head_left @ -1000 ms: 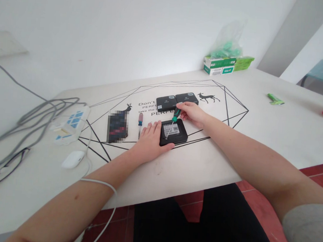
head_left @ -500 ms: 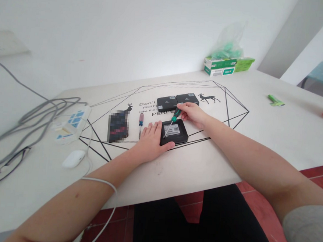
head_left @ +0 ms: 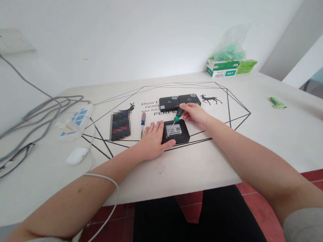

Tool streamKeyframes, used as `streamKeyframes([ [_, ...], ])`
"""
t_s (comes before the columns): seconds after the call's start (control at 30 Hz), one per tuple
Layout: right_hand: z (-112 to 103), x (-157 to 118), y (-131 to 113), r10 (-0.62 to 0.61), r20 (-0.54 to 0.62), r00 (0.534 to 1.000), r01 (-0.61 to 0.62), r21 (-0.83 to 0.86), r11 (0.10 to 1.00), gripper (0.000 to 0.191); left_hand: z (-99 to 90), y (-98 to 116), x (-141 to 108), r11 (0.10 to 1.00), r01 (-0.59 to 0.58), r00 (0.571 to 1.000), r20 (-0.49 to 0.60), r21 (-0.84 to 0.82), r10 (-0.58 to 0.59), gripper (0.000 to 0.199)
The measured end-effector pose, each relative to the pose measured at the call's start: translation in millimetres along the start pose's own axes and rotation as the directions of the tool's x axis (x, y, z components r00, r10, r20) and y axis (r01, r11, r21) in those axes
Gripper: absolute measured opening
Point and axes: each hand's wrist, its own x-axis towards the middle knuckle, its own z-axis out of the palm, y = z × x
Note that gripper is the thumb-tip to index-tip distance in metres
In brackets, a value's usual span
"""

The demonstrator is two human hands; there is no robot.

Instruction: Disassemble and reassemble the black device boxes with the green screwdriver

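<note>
A black, flat, round-cornered box (head_left: 184, 133) lies on the white table with a white printed label facing up. My left hand (head_left: 151, 140) lies flat at its left corner, fingers stretched out, the thumb along the near edge. Held in my right hand (head_left: 194, 114) is a green-and-black screwdriver (head_left: 177, 117), slanting down to the left. Its tip meets the box near the left end of the label; any screw there is too small to make out. To the left of my left hand rests a second screwdriver (head_left: 143, 118) with a red and blue handle.
Two similar black boxes (head_left: 168, 103) sit side by side behind. A pixelated dark item (head_left: 121, 125), a power strip (head_left: 78, 120), a white earbud case (head_left: 76, 156) and glasses (head_left: 7, 165) are at left. Green-white cartons (head_left: 223, 64) stand at the back. A white cable (head_left: 110, 179) crosses my left forearm.
The whole view has shifted slightly, so everything appears a little further right. The hands, the screwdriver and the box keep nearly the same positions relative to one another.
</note>
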Motion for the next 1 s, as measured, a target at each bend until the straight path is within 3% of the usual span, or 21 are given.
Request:
streamKeyframes([
  [0.47, 1.2, 0.5, 3.0, -0.035, -0.026, 0.999, 0.033, -0.063, 0.997, 0.030, 0.7, 0.3, 0.3, 1.000, -0.009, 1.000, -0.004, -0.030, 0.009, 0.105],
  [0.8, 1.7, 0.5, 3.8, -0.039, -0.028, 0.999, 0.037, -0.083, 0.996, 0.027, -21.5, -6.2, 2.2, 0.995, -0.005, 0.983, 0.183, -0.098, 0.023, 0.091],
  [1.0, 1.9, 1.9, 4.9, -0.055, -0.026, 0.998, 0.052, -0.100, 0.994, 0.029, -20.5, -3.6, 0.5, 0.997, -0.009, 0.984, 0.178, -0.077, 0.023, 0.091],
])
